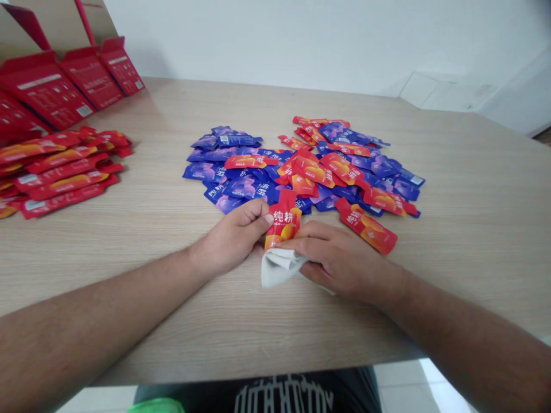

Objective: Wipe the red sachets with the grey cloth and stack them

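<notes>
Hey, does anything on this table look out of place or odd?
The red and blue sachets are jumbled together in one loose heap, not sorted by colour. One red sachet lies slightly apart from the heap, beside the right hand. Nothing looks torn or spilled from this view.

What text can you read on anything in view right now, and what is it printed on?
"纯耕" on the held red-orange sachet.
"纯耕" on the loose red-orange sachet to its right.
Blue sachets: white characters, too blurred to read.
Red cartons: printed text too small to read.
</notes>
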Motion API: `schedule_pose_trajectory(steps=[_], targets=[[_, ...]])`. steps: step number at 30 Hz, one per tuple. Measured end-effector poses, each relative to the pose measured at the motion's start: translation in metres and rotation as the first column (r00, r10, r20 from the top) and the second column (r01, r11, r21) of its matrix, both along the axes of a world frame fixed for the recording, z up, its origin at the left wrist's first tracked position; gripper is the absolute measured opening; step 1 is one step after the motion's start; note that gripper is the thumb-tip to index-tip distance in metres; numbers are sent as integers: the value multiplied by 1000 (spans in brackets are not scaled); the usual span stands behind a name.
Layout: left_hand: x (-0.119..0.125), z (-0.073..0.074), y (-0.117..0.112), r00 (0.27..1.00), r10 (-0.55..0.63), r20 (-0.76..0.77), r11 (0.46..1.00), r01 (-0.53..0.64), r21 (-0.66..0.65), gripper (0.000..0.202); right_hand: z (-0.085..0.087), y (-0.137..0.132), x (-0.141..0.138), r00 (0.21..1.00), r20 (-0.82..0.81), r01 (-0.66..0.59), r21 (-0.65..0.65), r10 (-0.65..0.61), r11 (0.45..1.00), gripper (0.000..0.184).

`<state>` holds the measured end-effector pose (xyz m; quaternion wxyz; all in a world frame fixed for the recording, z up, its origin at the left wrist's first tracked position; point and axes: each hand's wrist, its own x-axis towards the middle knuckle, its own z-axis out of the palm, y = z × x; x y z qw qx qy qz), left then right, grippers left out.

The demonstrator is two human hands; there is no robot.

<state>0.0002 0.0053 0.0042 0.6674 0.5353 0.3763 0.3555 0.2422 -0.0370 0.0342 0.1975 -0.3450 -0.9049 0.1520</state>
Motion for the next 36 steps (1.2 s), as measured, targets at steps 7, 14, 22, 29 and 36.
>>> schedule_pose_trajectory(steps=[7, 14, 22, 29, 36], targets=[[4, 4, -4, 993, 71, 91, 995, -65, -76, 34, -2, 1, 1, 999, -10, 49, 40, -48, 998, 38], [5, 5, -4, 990, 91, 105, 993, -81, -91, 33, -2, 3, 2, 988, -28, 157, 85, -155, 984, 31], [6, 6, -5, 991, 93, 92, 993, -86, -76, 34, -3, 3, 3, 1000, 21, 5, 10, -5, 1000, 33], [7, 7, -6, 988, 115, 102, 991, -107, -79, 34, -1, 3, 2, 999, 33, -21, -14, 21, 1000, 34], [7, 7, -6, 984, 135, 112, 987, -125, -98, 34, -2, 6, 4, 988, -4, 154, 36, -154, 987, 23]])
